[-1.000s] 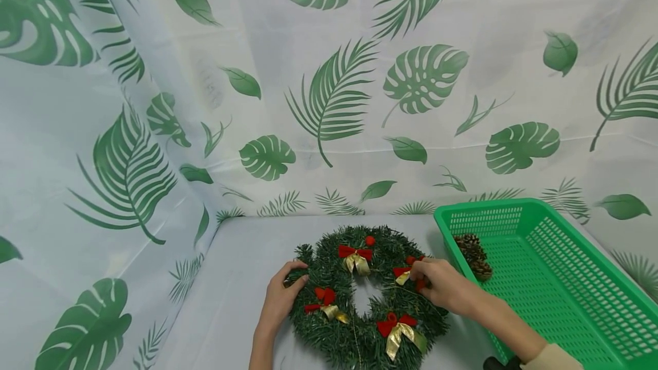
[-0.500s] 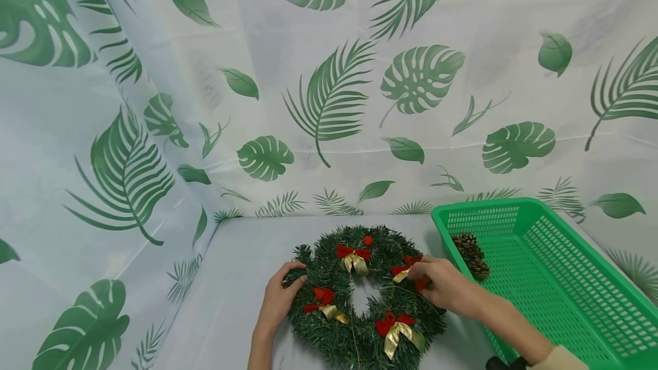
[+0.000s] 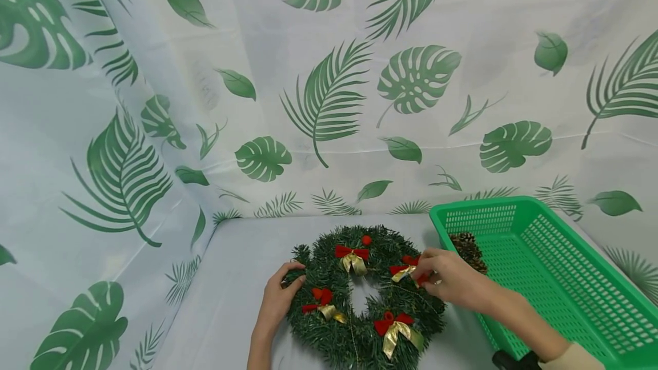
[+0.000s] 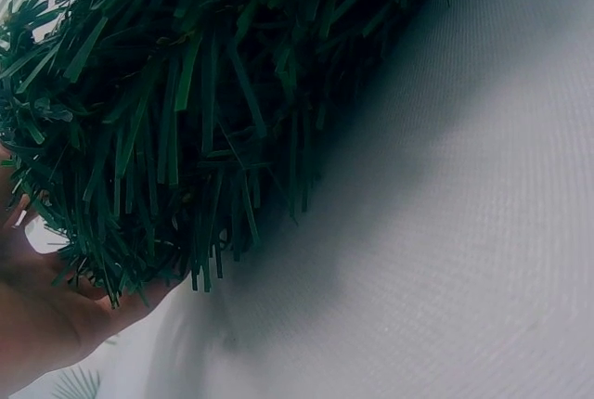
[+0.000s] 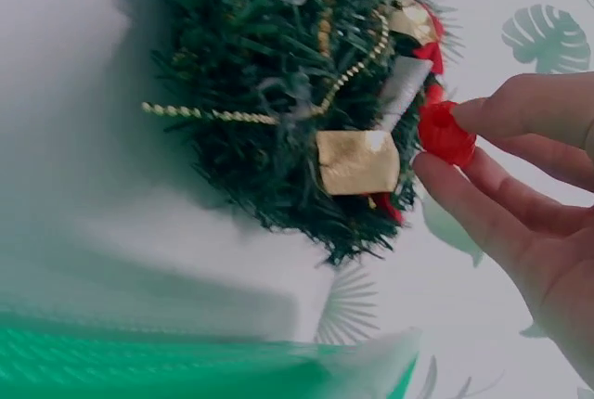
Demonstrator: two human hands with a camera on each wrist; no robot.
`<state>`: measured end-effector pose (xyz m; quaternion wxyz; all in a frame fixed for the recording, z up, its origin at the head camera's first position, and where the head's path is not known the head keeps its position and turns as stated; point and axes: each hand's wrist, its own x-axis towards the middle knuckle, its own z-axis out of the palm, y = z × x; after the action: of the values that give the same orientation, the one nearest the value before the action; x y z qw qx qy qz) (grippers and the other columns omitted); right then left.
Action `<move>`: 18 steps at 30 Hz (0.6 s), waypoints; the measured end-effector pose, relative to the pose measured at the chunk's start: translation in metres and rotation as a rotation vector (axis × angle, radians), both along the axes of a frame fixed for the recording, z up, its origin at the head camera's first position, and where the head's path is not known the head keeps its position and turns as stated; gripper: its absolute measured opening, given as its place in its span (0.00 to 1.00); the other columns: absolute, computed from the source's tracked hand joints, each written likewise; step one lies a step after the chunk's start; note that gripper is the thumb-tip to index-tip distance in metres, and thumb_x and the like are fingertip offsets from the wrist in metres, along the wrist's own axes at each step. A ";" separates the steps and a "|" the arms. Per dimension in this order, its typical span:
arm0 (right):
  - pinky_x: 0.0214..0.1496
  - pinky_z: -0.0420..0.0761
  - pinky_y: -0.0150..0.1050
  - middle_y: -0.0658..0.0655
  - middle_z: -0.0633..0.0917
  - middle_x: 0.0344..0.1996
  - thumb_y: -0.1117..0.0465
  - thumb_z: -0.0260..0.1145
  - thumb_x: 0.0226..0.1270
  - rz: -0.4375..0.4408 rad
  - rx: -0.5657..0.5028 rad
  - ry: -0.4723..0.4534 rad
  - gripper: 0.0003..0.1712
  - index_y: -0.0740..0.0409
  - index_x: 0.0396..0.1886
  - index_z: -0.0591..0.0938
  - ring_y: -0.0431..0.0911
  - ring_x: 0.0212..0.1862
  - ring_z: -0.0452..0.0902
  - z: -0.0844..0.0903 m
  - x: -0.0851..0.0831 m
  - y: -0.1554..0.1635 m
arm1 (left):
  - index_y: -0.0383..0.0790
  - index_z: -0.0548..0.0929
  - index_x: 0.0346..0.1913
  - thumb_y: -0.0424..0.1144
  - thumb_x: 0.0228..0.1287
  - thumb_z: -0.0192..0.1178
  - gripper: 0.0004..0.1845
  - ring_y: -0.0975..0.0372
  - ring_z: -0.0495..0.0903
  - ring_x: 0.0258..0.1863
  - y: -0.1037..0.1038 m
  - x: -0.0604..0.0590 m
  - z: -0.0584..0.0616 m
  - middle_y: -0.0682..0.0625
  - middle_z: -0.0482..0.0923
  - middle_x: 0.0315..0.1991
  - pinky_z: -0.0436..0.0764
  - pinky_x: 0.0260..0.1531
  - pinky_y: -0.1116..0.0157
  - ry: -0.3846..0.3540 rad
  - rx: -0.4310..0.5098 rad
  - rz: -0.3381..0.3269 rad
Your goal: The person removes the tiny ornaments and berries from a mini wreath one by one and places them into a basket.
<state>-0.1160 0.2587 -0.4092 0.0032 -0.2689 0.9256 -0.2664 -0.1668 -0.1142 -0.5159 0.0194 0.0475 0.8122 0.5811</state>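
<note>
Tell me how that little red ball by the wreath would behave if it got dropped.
The red ball is round, so it would probably roll. Pinched between right hand fingertips, it seems light. Its bumpy surface probably makes it grippy, not slick. The wreath might stop it.

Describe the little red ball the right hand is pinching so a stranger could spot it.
Start at the green wreath lying left of the green basket. At its right edge, the right hand pinches a small red ball. Unlike the neighbouring bows, it is round, with no gold ribbon.

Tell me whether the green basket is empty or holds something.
Not empty: the green basket holds pine cones in its near-left corner; the rest looks bare.
</note>
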 end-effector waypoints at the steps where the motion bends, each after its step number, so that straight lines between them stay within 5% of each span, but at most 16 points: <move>1: 0.31 0.78 0.32 0.48 0.81 0.37 0.74 0.72 0.59 -0.002 -0.002 0.006 0.12 0.55 0.39 0.90 0.38 0.35 0.76 0.002 0.001 0.001 | 0.48 0.84 0.58 0.41 0.73 0.64 0.14 0.56 0.82 0.49 0.000 0.000 0.000 0.41 0.74 0.69 0.80 0.44 0.59 -0.004 0.005 0.001; 10: 0.31 0.79 0.32 0.46 0.81 0.38 0.72 0.75 0.58 -0.059 -0.017 0.067 0.12 0.52 0.37 0.90 0.37 0.35 0.78 0.013 0.004 0.012 | 0.47 0.84 0.57 0.40 0.73 0.64 0.13 0.58 0.81 0.45 0.000 -0.001 0.001 0.41 0.75 0.68 0.79 0.42 0.60 -0.016 0.005 0.007; 18: 0.31 0.80 0.31 0.46 0.83 0.38 0.72 0.75 0.58 -0.081 -0.027 0.086 0.14 0.48 0.36 0.89 0.32 0.34 0.77 0.020 0.005 0.024 | 0.48 0.84 0.58 0.41 0.74 0.64 0.13 0.56 0.81 0.50 0.000 0.001 0.000 0.41 0.74 0.70 0.79 0.44 0.59 0.005 -0.011 -0.001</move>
<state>-0.1111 0.2832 -0.3891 -0.0510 -0.2422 0.9313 -0.2671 -0.1660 -0.1144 -0.5155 0.0180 0.0492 0.8153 0.5766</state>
